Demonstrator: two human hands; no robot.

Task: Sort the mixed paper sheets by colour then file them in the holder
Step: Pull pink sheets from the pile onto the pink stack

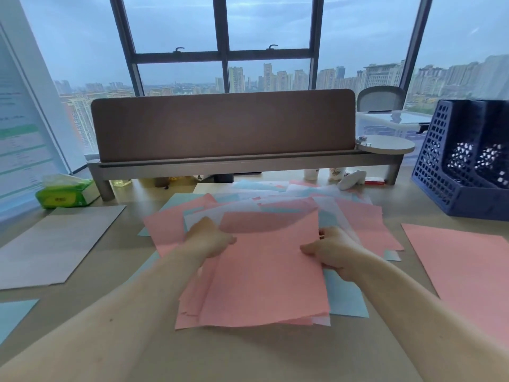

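Where the beige surface [248,354] meets its left edge, a pale blue paper sheet [13,315] lies flat at the near corner. A grey-white paper sheet [55,244] lies beyond it, and a green plastic tissue pack [67,193] sits farther back. Toward the middle, the left hand [209,239] pinches the left edge of a salmon-pink paper sheet [264,271], thumb on top, the other fingers hidden beneath. That sheet lies uppermost on a loose mixed pile of pink, pale blue and white sheets [358,216]. The right hand [330,252] pinches the sheet's right edge, thumb on top, fingers [326,233] curled round the edge. Farther right, a separate pink sheet [462,266] lies flat, apart from the pile. Behind it stands a dark blue plastic lattice file holder [451,166].
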